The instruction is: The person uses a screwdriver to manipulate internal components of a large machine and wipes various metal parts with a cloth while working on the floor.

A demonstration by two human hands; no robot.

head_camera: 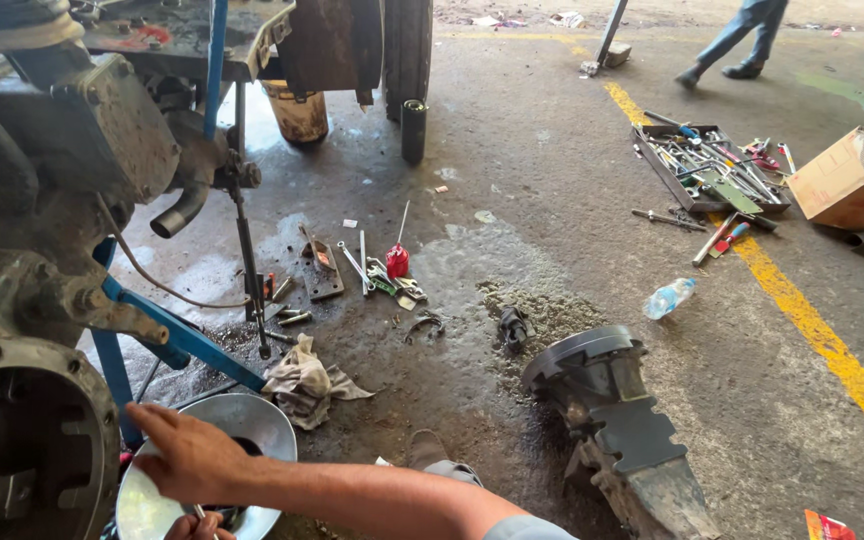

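Round metal bowl, shiny and shallow, set low on the oil-stained concrete floor beside a blue stand leg, its rim bright, its inside dark near the centre. Partly covered by an outstretched hand lying over its left rim, with a second hand just below at its lower edge. Tilted slightly toward the camera, close beside a crumpled grey rag on its right and just under a large greasy engine housing on its left.

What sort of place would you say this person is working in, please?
Most likely a vehicle repair workshop: a greasy engine block on a blue stand, a tray of hand tools on the oil-stained concrete floor, and a removed housing part.
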